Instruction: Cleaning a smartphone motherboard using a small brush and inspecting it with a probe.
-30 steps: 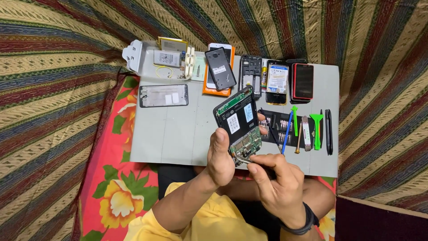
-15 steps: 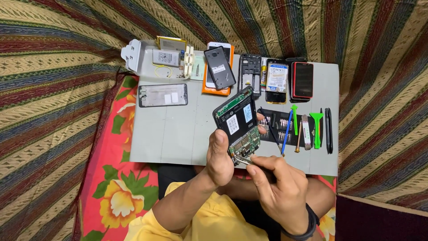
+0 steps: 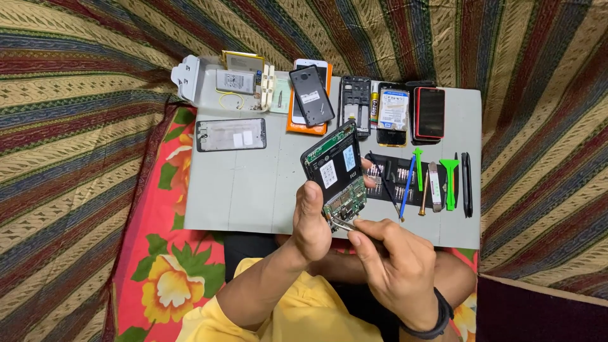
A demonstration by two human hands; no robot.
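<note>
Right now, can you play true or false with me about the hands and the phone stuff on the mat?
1. The left hand holds an opened phone. True.
2. The right hand is empty. False: it pinches metal tweezers at the phone's lower end.
3. The green prying tools lie right of the opened phone. True.
4. The grey mat has only one phone on it. False: several phones and parts lie along its far edge.
</note>
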